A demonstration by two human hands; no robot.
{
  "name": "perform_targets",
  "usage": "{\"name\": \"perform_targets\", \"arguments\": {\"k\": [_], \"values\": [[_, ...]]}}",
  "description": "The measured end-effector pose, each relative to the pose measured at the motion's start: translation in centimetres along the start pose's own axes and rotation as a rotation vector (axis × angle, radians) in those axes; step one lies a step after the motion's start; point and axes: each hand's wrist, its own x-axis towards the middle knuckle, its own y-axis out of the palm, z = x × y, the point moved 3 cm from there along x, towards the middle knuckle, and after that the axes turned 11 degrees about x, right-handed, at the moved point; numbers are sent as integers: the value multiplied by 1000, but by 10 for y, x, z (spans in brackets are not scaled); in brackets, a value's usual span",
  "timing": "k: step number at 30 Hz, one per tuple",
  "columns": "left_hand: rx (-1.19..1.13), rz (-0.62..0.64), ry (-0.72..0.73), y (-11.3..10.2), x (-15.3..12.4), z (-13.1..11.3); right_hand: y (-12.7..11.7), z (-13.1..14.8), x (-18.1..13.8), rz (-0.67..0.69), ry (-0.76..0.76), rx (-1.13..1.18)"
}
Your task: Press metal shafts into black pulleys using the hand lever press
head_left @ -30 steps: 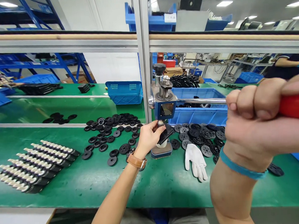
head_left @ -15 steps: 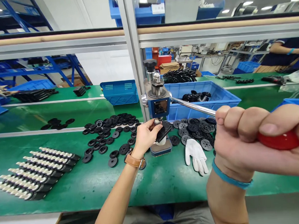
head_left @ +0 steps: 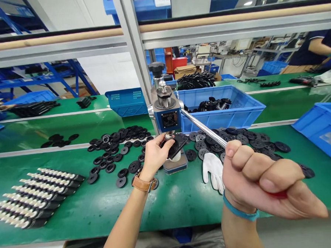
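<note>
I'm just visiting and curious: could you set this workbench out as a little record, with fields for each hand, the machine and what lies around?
Left hand: at a black part under the press head
Right hand: closed around the red grip of the lever
Machine: blue hand press
Loose parts: dark discs, both sides of the press
Lined up, far left: black parts with pale tops
Right of press: white glove
Surface: green bench
</note>
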Motion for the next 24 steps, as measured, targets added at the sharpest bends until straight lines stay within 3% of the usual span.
{"name": "perform_targets", "arguments": {"k": [3,7,11,13,16,20,22,24], "values": [[4,-5,15,0,2,0,1,-2,2,15,-42,14],[21,-45,5,-4,1,-6,7,3,14,-50,24,-45],[-125,-117,-44,-14,-27,-15,7,15,13,-169,90,-190],[-485,-131,-213,-15,-53,-11,7,12,-4,-136,169,-279],[-984,-9,-532,-2,-96,-2,11,-5,-48,86,380,-423],[-1272,34,-799,18,-139,16,20,-23,-112,428,443,-520],[-1346,21,-874,24,-152,26,15,-24,-133,418,404,-608],[-1391,21,-932,29,-160,35,7,-21,-146,325,394,-712]]}}
